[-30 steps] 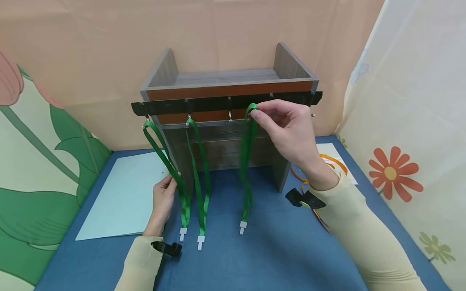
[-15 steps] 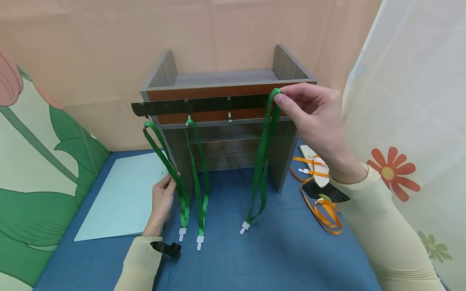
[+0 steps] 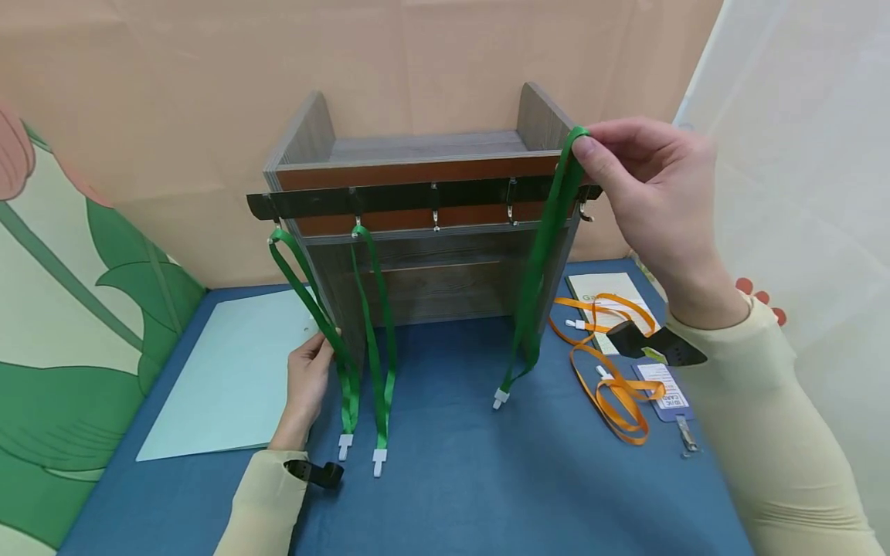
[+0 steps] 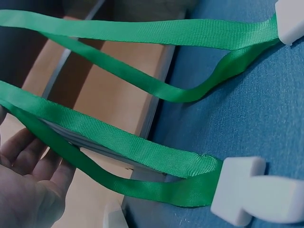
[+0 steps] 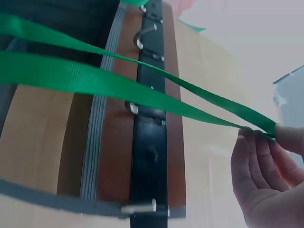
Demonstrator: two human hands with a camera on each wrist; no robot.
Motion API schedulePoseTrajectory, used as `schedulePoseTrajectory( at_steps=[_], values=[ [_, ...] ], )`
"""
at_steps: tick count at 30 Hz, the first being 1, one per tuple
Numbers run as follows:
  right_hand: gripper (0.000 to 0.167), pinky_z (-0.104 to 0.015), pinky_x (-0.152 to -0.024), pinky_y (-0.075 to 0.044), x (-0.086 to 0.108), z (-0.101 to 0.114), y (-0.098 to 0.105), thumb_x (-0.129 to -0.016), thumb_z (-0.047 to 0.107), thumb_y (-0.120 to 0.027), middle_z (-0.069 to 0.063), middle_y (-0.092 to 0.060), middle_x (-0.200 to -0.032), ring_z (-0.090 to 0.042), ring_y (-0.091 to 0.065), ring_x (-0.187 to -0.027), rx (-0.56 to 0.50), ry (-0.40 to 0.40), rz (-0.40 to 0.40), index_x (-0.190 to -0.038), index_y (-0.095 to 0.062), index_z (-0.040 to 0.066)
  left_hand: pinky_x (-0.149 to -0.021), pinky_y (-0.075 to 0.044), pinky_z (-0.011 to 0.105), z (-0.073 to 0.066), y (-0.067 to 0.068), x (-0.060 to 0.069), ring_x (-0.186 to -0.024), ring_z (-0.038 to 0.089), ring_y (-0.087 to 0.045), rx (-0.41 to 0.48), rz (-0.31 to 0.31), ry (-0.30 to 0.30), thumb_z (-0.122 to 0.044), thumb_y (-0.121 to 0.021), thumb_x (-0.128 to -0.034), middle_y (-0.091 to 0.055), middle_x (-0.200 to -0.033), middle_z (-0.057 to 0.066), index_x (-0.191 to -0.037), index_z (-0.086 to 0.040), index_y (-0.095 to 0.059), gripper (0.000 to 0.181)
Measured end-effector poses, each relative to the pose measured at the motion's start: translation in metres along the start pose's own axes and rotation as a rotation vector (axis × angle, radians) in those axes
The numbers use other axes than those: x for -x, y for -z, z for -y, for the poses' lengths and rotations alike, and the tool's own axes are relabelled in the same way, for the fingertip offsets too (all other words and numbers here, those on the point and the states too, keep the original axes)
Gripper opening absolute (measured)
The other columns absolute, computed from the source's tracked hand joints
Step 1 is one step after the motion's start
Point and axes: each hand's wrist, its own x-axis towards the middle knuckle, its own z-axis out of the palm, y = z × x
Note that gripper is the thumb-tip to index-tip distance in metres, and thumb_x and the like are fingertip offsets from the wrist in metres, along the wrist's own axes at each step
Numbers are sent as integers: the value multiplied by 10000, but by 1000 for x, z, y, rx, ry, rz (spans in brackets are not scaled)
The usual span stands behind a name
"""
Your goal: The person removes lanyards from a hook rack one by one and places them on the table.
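Right hand point(image 3: 664, 185), upper right of the frame: thumb and fingertips closed in a pinch on the top of a green lanyard, the held lanyard point(image 3: 549, 224). It slants down across the right end of the black bar point(image 3: 306, 204) fixed along the shelf point(image 3: 417, 171), its white clip point(image 3: 501, 399) lowermost, right of centre. I cannot tell whether that clip touches the worktop point(image 3: 445, 494).

Left hand point(image 3: 309, 378), lower left of centre, is at the shelf's left side, beside the first lanyard point(image 3: 351, 401); whether it grips, I cannot tell. That lanyard and the second lanyard point(image 3: 380, 421) hang on the two leftmost hooks.

Noted at right: orange lanyard point(image 3: 615, 421), notebook point(image 3: 605, 286), ID card point(image 3: 664, 386). Noted at left: a pale sheet point(image 3: 215, 378) lying flat.
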Motion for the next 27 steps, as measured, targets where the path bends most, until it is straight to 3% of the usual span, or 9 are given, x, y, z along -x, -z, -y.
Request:
schedulePoseTrajectory(
  at_steps=[2,7,14,18,27],
  values=[
    [121,-237,-717,-503,0,0,5,-852,-59,-667,-152,-689,-843,-220,-634,-692,-47,-41,-24,-956,-699,-110,-775,-436,281,10,0,-3,-894,148,-521,-1,-5,-1,-273,-573,-976,-639,-892,-17,-1129,28,-677,353],
    [126,-230,-748,-501,2,-4,15,-845,-67,-668,-139,-693,-851,-194,-648,-698,3,-50,-41,-953,-693,-126,-760,-436,256,19,-1,-5,-897,163,-525,-4,-24,-15,-306,-581,-969,-645,-896,16,-1114,13,-686,365],
    [149,-211,-731,-482,14,-10,31,-859,-1,-682,-61,-702,-853,-166,-641,-723,307,-90,-19,-984,-715,-75,-761,-449,240,20,-2,-6,-903,163,-538,5,-27,-15,-319,-593,-960,-648,-904,16,-1123,10,-684,379],
    [165,-219,-691,-467,25,-9,37,-849,11,-701,-50,-700,-848,-177,-625,-718,343,-122,16,-996,-716,-63,-759,-448,238,19,-1,-6,-904,164,-536,1,-26,-14,-316,-587,-964,-647,-908,16,-1127,16,-681,381],
    [168,-174,-633,-483,57,-18,52,-790,-87,-726,-52,-701,-827,-123,-630,-663,430,-78,142,-955,-722,-54,-764,-447,239,20,-2,-6,-921,160,-541,-11,-27,-13,-329,-586,-963,-651,-902,16,-1124,8,-685,386]
  ],
)
